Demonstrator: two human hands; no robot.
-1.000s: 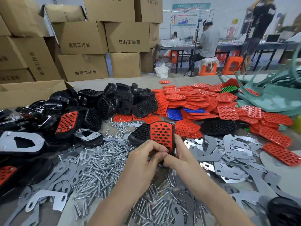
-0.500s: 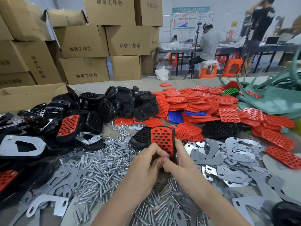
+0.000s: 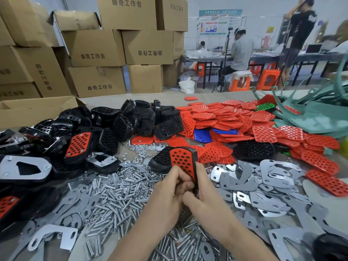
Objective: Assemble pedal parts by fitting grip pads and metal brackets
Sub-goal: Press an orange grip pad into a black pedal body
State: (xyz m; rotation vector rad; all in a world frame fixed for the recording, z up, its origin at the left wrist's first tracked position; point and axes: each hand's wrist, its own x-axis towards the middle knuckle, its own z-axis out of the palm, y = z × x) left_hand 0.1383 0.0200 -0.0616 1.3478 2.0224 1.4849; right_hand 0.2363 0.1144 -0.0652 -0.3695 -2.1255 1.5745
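I hold a black pedal body with a red perforated grip pad (image 3: 183,161) fitted on its face, tilted up over the table's middle. My left hand (image 3: 170,193) grips its near end from the left, fingers curled. My right hand (image 3: 204,196) clasps it from the right, thumb along the pad's edge. The pedal's underside is hidden behind my fingers. Loose red grip pads (image 3: 231,119) are heaped at the back right. Grey metal brackets (image 3: 271,183) lie scattered to the right. Black pedal bodies (image 3: 131,119) are piled at the back left.
Silver bolts (image 3: 120,196) and small nuts (image 3: 139,147) cover the table in front of me. Finished pedals (image 3: 77,144) lie at the left. Cardboard boxes (image 3: 94,48) stack behind. Green plastic parts (image 3: 320,113) sit at the far right. People work at distant tables.
My hands and the pedal have stayed nearly in place; my fingers have shifted slightly at the pedal's near end.
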